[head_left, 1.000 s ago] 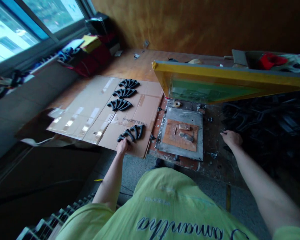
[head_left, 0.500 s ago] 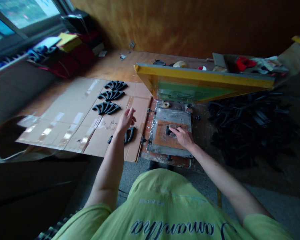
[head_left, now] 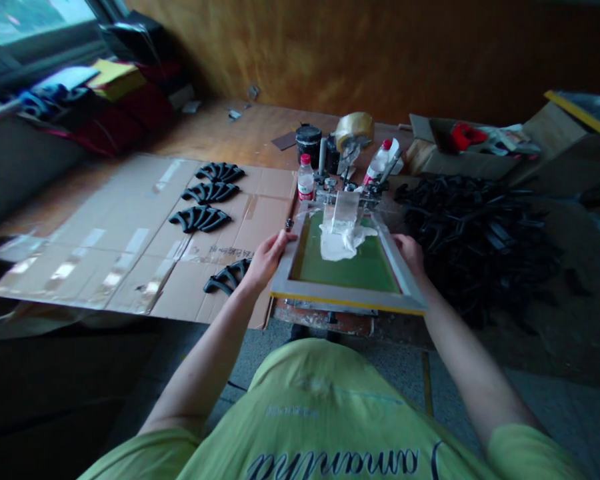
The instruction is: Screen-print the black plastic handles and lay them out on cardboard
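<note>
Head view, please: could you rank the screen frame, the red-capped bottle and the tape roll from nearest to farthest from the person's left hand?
1. Screen frame: its left edge is under the left hand.
2. Red-capped bottle: behind the frame, left corner.
3. Tape roll: farther back, to the right.

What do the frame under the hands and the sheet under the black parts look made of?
Frame: pale grey with a yellow front edge, probably painted metal or wood; green mesh looks like fabric. Sheet: brown cardboard, matte, with fold lines and shiny tape strips. Black parts: likely plastic or rubber.
</note>
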`<state>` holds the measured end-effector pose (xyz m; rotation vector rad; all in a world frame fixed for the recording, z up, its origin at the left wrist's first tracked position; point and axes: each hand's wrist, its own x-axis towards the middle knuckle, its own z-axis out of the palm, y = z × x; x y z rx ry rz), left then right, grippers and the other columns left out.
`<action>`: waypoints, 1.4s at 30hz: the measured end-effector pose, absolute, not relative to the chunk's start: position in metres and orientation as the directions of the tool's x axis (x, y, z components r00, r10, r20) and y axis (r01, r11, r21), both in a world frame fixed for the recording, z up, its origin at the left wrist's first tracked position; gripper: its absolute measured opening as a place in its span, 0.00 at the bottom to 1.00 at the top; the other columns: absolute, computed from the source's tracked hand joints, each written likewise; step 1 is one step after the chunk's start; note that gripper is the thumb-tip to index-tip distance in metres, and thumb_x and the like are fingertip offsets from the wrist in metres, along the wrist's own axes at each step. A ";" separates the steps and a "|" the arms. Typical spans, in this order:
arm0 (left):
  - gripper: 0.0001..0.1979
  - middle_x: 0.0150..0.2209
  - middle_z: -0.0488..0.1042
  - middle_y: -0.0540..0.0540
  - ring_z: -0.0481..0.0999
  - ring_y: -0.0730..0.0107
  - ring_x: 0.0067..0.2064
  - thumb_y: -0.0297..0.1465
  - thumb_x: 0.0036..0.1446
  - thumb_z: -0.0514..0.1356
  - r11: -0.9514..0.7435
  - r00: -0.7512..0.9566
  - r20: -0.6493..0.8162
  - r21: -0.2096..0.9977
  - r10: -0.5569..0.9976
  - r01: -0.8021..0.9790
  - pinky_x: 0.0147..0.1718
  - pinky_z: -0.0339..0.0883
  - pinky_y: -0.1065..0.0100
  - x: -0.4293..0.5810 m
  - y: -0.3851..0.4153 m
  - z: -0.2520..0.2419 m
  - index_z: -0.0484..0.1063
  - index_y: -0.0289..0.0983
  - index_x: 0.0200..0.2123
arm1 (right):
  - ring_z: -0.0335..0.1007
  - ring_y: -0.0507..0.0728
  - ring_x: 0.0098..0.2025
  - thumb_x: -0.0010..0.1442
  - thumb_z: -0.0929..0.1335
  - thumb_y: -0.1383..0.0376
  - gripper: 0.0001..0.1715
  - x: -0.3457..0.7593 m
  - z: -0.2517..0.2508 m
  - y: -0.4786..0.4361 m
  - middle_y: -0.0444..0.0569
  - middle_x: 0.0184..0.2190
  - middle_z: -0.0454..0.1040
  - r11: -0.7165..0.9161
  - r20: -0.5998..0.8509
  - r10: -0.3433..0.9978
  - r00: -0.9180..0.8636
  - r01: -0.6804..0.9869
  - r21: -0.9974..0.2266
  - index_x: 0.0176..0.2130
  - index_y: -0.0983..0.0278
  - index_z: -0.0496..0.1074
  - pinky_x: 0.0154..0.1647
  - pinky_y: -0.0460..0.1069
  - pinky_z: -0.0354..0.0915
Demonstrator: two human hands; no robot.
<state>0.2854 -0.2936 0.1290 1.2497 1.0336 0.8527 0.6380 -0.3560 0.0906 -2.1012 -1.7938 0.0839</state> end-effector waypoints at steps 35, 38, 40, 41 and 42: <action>0.35 0.32 0.78 0.48 0.71 0.74 0.24 0.46 0.55 0.61 0.265 0.270 -0.356 0.909 0.895 0.321 0.22 0.60 0.75 0.278 -0.311 0.037 0.64 0.39 0.64 | 0.73 0.59 0.42 0.57 0.73 0.63 0.19 0.547 0.107 -0.335 0.48 0.41 0.79 0.225 0.198 0.966 -0.169 0.923 -0.313 0.50 0.59 0.74 0.41 0.51 0.66; 0.38 0.26 0.74 0.52 0.66 0.78 0.20 0.45 0.54 0.63 0.282 0.317 -0.351 0.928 0.881 0.243 0.19 0.56 0.76 0.276 -0.308 0.064 0.60 0.39 0.66 | 0.73 0.58 0.39 0.57 0.74 0.62 0.33 0.563 0.128 -0.301 0.47 0.41 0.79 0.124 0.254 0.967 -0.028 0.921 -0.370 0.60 0.56 0.68 0.42 0.52 0.66; 0.34 0.26 0.73 0.52 0.65 0.79 0.20 0.47 0.54 0.63 0.264 0.334 -0.301 0.953 0.893 0.150 0.18 0.56 0.76 0.278 -0.304 0.087 0.67 0.37 0.61 | 0.73 0.58 0.37 0.59 0.72 0.58 0.32 0.589 0.138 -0.288 0.47 0.37 0.79 0.056 0.303 0.950 0.078 0.910 -0.411 0.61 0.57 0.66 0.42 0.52 0.66; 0.31 0.26 0.72 0.52 0.66 0.79 0.21 0.48 0.55 0.62 0.244 0.337 -0.263 0.965 0.904 0.099 0.19 0.57 0.76 0.280 -0.301 0.098 0.71 0.36 0.56 | 0.73 0.58 0.36 0.62 0.70 0.56 0.30 0.606 0.139 -0.286 0.47 0.36 0.79 0.016 0.331 0.933 0.144 0.900 -0.435 0.61 0.59 0.66 0.42 0.53 0.65; 0.28 0.26 0.72 0.51 0.66 0.78 0.21 0.51 0.56 0.60 0.214 0.335 -0.217 0.976 0.917 0.048 0.19 0.58 0.76 0.283 -0.297 0.110 0.74 0.35 0.51 | 0.72 0.57 0.35 0.64 0.67 0.55 0.28 0.625 0.138 -0.287 0.47 0.35 0.78 -0.034 0.350 0.912 0.216 0.888 -0.459 0.60 0.61 0.67 0.42 0.52 0.65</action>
